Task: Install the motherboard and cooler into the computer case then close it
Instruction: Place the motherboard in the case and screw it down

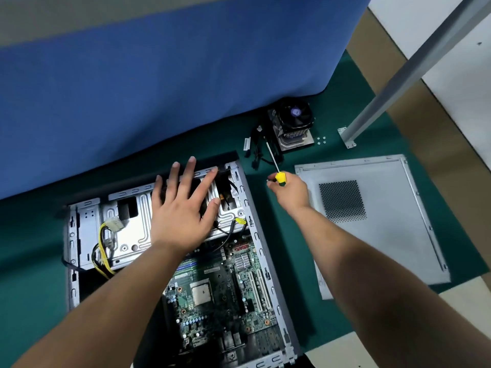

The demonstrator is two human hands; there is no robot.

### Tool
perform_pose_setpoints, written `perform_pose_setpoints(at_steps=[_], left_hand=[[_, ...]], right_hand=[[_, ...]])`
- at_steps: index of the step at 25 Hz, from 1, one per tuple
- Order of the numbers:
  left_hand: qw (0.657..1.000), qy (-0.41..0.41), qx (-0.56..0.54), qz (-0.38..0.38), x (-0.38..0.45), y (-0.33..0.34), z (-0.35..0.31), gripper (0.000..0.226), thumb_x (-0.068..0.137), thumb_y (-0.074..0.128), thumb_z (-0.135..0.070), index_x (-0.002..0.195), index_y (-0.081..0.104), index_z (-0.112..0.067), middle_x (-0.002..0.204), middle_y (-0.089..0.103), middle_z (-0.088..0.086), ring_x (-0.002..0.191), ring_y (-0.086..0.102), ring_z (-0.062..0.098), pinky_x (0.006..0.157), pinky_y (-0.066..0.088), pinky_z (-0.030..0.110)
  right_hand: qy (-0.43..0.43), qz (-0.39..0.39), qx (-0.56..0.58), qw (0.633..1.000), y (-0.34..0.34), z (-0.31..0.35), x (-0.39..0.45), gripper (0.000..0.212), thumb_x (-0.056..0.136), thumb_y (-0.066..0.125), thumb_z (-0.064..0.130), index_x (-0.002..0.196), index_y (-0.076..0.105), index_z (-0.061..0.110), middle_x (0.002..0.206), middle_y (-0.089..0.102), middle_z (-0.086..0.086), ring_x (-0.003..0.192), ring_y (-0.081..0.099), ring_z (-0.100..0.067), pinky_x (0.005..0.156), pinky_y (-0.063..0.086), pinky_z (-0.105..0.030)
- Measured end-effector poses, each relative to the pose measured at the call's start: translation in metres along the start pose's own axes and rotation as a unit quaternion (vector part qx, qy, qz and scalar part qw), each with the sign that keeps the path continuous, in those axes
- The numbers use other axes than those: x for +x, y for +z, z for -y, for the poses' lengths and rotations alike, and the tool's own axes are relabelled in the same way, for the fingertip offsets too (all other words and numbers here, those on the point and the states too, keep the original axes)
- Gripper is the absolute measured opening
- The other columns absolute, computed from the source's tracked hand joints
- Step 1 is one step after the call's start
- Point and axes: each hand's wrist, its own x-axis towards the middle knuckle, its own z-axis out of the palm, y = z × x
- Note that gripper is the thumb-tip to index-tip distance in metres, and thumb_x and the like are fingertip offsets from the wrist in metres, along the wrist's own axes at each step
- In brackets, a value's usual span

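A blue cloth [159,83] is hanging across the far side of the green mat [287,229], and the open computer case [77,235] is lying on its side at the left of that mat. Yellow and black cables [102,251] are looping out by the metal drive cage [127,221] at the case's far end. The left hand [183,208] is lying flat on that cage, fingers straight and spread, gripping nothing. The motherboard [212,293] is sitting inside the case, nearer the person, its square processor socket uncovered. Just right of the case, the right hand [289,189] is curling round the yellow handle of a screwdriver [273,162], whose shaft is pointing away toward the cooler [292,126]. The cooler is standing on the mat beyond the case, outside it, beside a bundle of black cables [256,144], with small screws [321,140] lying just to its right. The case's side panel [385,216] is lying flat on the mat at the right, apart from the case. A grey metal post [414,65] is slanting up beyond it.
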Motion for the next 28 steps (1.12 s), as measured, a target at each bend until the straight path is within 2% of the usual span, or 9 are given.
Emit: perform_pose_setpoints(at_steps=[2, 6, 15, 18, 21, 24, 26, 27, 28], left_hand=[[1.0, 0.002, -0.001, -0.007, 0.0, 0.002, 0.001, 0.057, 0.104, 0.019, -0.065, 0.159, 0.008, -0.054, 0.172, 0.001, -0.009, 0.159, -0.005, 0.019, 0.126, 0.001, 0.053], [1.0, 0.005, 0.002, -0.018, -0.001, 0.005, 0.002, 0.057, 0.104, 0.018, -0.065, 0.159, 0.009, -0.053, 0.172, 0.002, -0.008, 0.159, -0.004, 0.02, 0.125, 0.003, 0.054], [1.0, 0.008, 0.008, -0.023, 0.0, 0.008, 0.003, 0.057, 0.104, 0.018, -0.065, 0.159, 0.008, -0.053, 0.172, 0.004, -0.007, 0.159, -0.001, 0.021, 0.125, 0.005, 0.054], [1.0, 0.009, 0.005, -0.022, 0.001, 0.008, 0.002, 0.057, 0.104, 0.019, -0.065, 0.159, 0.008, -0.053, 0.172, 0.004, -0.008, 0.159, -0.002, 0.02, 0.125, 0.003, 0.053], [1.0, 0.013, 0.003, -0.003, 0.0, 0.002, 0.002, 0.058, 0.103, 0.017, -0.067, 0.158, 0.006, -0.054, 0.172, 0.001, -0.008, 0.159, -0.004, 0.02, 0.125, -0.001, 0.052], [0.999, 0.006, -0.022, 0.042, 0.001, -0.008, 0.002, 0.059, 0.1, 0.017, -0.072, 0.157, 0.005, -0.057, 0.171, -0.006, -0.011, 0.158, -0.011, 0.017, 0.125, -0.008, 0.049], [0.992, -0.008, -0.105, 0.076, 0.003, -0.025, 0.001, 0.056, 0.101, 0.03, -0.069, 0.155, 0.018, -0.058, 0.17, -0.005, -0.015, 0.157, -0.013, 0.014, 0.125, -0.014, 0.045], [0.981, -0.017, -0.175, 0.082, 0.003, -0.035, -0.003, 0.053, 0.102, 0.041, -0.063, 0.153, 0.028, -0.055, 0.169, 0.003, -0.016, 0.157, -0.009, 0.013, 0.125, -0.014, 0.043], [0.964, -0.026, -0.254, 0.076, -0.001, -0.045, -0.007, 0.049, 0.103, 0.051, -0.053, 0.15, 0.041, -0.05, 0.167, 0.018, -0.016, 0.157, 0.004, 0.014, 0.126, -0.007, 0.045]], right_hand=[[-0.027, -0.017, -0.046, 0.998, 0.012, -0.003, 0.007, 0.02, 0.093, 0.071, 0.03, 0.112, 0.075, 0.023, 0.111, 0.065, -0.008, 0.102, 0.062, -0.027, 0.092, 0.051, -0.035], [-0.017, -0.073, -0.09, 0.993, 0.024, -0.003, 0.01, 0.019, 0.094, 0.068, 0.029, 0.109, 0.074, 0.02, 0.111, 0.06, -0.008, 0.1, 0.06, -0.03, 0.079, 0.047, -0.031], [-0.005, -0.081, -0.129, 0.988, 0.03, 0.002, 0.008, 0.021, 0.099, 0.06, 0.029, 0.113, 0.07, 0.017, 0.118, 0.056, -0.007, 0.087, 0.055, -0.026, 0.073, 0.044, -0.03], [-0.013, -0.094, -0.069, 0.993, 0.021, 0.007, -0.009, 0.016, 0.1, 0.059, 0.026, 0.108, 0.069, 0.016, 0.113, 0.064, -0.007, 0.095, 0.062, -0.029, 0.076, 0.049, -0.033], [-0.004, -0.08, 0.045, 0.996, 0.003, 0.016, -0.044, 0.012, 0.1, 0.06, 0.028, 0.102, 0.069, 0.02, 0.096, 0.072, -0.004, 0.088, 0.066, -0.03, 0.079, 0.056, -0.038], [-0.018, -0.054, 0.116, 0.992, -0.021, 0.029, -0.085, 0.008, 0.099, 0.062, 0.03, 0.097, 0.071, 0.028, 0.087, 0.07, 0.007, 0.075, 0.063, -0.016, 0.068, 0.05, -0.029], [-0.036, -0.032, 0.16, 0.986, -0.037, 0.041, -0.117, 0.01, 0.098, 0.065, 0.027, 0.094, 0.073, 0.031, 0.083, 0.071, 0.01, 0.069, 0.059, -0.008, 0.064, 0.048, -0.026], [-0.039, -0.019, 0.186, 0.982, -0.043, 0.048, -0.133, 0.012, 0.097, 0.067, 0.024, 0.092, 0.075, 0.031, 0.084, 0.074, 0.009, 0.069, 0.061, -0.006, 0.064, 0.051, -0.027], [-0.037, 0.0, 0.208, 0.977, -0.047, 0.055, -0.149, 0.014, 0.096, 0.069, 0.022, 0.089, 0.076, 0.032, 0.087, 0.076, 0.008, 0.069, 0.063, -0.006, 0.064, 0.053, -0.028]])
